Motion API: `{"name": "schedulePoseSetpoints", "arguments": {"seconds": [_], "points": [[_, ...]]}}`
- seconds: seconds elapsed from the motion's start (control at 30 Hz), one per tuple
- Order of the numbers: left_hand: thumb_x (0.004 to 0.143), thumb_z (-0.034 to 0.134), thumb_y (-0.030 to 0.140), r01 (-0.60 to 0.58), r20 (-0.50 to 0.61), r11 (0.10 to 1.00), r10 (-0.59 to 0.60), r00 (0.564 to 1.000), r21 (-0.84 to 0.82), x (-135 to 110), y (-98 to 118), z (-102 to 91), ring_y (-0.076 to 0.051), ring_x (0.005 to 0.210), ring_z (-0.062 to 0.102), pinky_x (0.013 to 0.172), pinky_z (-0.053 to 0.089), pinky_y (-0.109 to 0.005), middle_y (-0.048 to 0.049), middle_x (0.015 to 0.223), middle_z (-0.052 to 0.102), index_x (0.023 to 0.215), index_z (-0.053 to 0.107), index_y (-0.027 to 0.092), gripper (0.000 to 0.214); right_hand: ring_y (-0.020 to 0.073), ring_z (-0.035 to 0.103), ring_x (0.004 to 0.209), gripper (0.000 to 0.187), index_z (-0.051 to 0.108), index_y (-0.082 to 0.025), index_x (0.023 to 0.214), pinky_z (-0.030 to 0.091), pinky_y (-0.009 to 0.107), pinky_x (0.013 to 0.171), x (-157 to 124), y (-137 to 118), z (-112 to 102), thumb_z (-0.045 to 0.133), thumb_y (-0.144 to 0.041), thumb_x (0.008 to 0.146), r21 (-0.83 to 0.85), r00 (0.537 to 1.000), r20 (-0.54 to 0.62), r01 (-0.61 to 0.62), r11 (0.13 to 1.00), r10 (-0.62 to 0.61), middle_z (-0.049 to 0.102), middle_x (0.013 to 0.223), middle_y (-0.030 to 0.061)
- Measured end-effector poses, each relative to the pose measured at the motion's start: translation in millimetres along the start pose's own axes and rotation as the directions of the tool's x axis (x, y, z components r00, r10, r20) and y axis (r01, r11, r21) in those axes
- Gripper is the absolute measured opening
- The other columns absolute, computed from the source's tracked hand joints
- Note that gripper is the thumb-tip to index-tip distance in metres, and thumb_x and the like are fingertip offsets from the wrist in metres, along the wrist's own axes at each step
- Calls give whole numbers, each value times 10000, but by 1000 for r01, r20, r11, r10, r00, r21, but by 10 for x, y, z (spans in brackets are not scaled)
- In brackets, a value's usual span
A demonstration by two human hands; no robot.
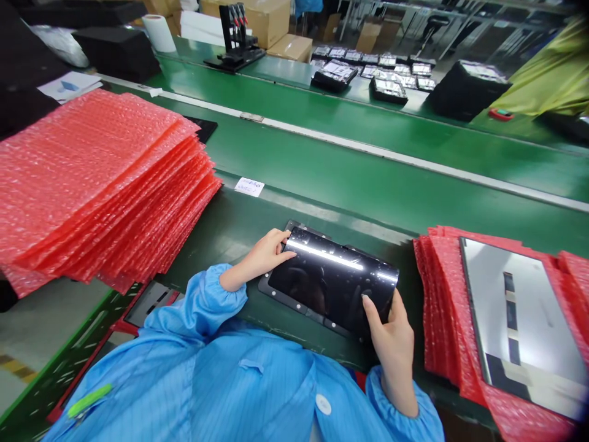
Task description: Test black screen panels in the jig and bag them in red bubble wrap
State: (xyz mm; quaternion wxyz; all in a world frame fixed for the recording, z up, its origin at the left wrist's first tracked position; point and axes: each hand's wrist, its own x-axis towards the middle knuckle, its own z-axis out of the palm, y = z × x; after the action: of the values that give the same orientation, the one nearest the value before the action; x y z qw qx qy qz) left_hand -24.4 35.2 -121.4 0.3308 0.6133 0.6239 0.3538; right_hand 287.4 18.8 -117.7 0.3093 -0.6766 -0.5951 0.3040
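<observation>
A glossy black display panel [329,276] lies in front of me, its far side looking curved and bright with reflected light. It rests on a dark flat plate [301,308] with small round light studs along its near edge. My left hand [271,250] pinches the panel's far left corner between thumb and fingers. At the right end my right hand [391,331] grips the panel, thumb on top and fingers around the edge, partly hidden. Blue sleeves cover both forearms.
Red bubble-wrap bags [101,184] are piled high at left. At right, a silver-backed panel [524,325] lies on more red bags [442,307]. A paper label [249,186] sits ahead on the green bench [322,166]. Black trays [335,73] stand farther back; a green crate [59,362] is lower left.
</observation>
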Motion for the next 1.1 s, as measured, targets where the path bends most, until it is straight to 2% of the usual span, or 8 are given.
{"name": "schedulePoseSetpoints", "arguments": {"seconds": [0.33, 0.43, 0.5, 0.63, 0.77, 0.9, 1.03, 1.1], "points": [[868, 622, 378, -7, 21, 997, 5, 1000, 79, -19, 38, -15, -167, 751, 546, 736, 478, -327, -48, 976, 549, 1285, 570, 180, 464, 311, 637, 1169, 805, 390, -223, 1499, 474, 435, 996, 11, 32, -6, 620, -595, 823, -25, 1000, 1, 13, 1000, -13, 654, 1311, 108], [914, 557, 393, -4, 15, 966, 1, 1000, 258, -91, 119, 19, -219, 888, 585, 787, 488, -353, -104, 1121, 553, 1351, 520, 168, 492, 330, 663, 1110, 833, 399, -180, 1493, 502, 427, 931, 19, 57, -26, 602, -624, 819, -110, 1000, 6, 13, 994, -12, 675, 1266, 138], [951, 491, 393, 8, 2, 900, -10, 1000, 436, -151, 169, 63, -251, 966, 591, 788, 496, -354, -133, 1179, 547, 1381, 492, 163, 487, 331, 682, 1057, 854, 416, -139, 1481, 517, 406, 884, 30, 71, -43, 604, -633, 811, -135, 1000, 11, 22, 991, -21, 705, 1193, 152], [985, 411, 394, -1, -5, 794, 5, 1000, 608, -234, 198, 141, -264, 999, 595, 733, 505, -322, -144, 1154, 572, 1376, 502, 166, 462, 304, 706, 945, 844, 451, -105, 1455, 523, 355, 819, 68, 63, -69, 615, -622, 808, -123, 997, 32, 73, 990, -70, 751, 986, 123], [994, 380, 413, -18, -5, 761, 28, 1000, 648, -238, 168, 160, -254, 971, 604, 698, 502, -307, -140, 1133, 586, 1368, 510, 169, 465, 278, 706, 724, 830, 450, -110, 1457, 514, 346, 715, 105, 29, -87, 576, -639, 830, -196, 996, 72, 74, 978, -61, 740, 814, 86], [997, 353, 424, -26, 4, 758, 31, 1000, 652, -226, 142, 161, -268, 966, 600, 687, 506, -324, -145, 1115, 585, 1372, 506, 151, 488, 241, 621, 495, 819, 410, -147, 1481, 481, 344, 593, 108, 11, -101, 514, -666, 856, -333, 993, 120, 36, 942, 4, 680, 649, 20], [998, 351, 415, -26, 9, 766, 26, 1000, 643, -229, 136, 168, -280, 979, 590, 699, 507, -338, -154, 1119, 577, 1381, 499, 145, 492, 262, 624, 480, 810, 390, -146, 1486, 454, 329, 522, 108, 0, -106, 464, -674, 877, -399, 990, 141, 67, 914, -11, 586, 513, -20], [999, 346, 412, -21, 17, 765, 13, 1000, 644, -229, 151, 167, -285, 979, 588, 678, 502, -336, -158, 1114, 577, 1381, 503, 142, 494, 284, 643, 499, 812, 382, -132, 1490, 444, 329, 496, 117, 0, -108, 429, -678, 892, -497, 988, 149, 104, 861, -34, 583, 501, -4]]}}
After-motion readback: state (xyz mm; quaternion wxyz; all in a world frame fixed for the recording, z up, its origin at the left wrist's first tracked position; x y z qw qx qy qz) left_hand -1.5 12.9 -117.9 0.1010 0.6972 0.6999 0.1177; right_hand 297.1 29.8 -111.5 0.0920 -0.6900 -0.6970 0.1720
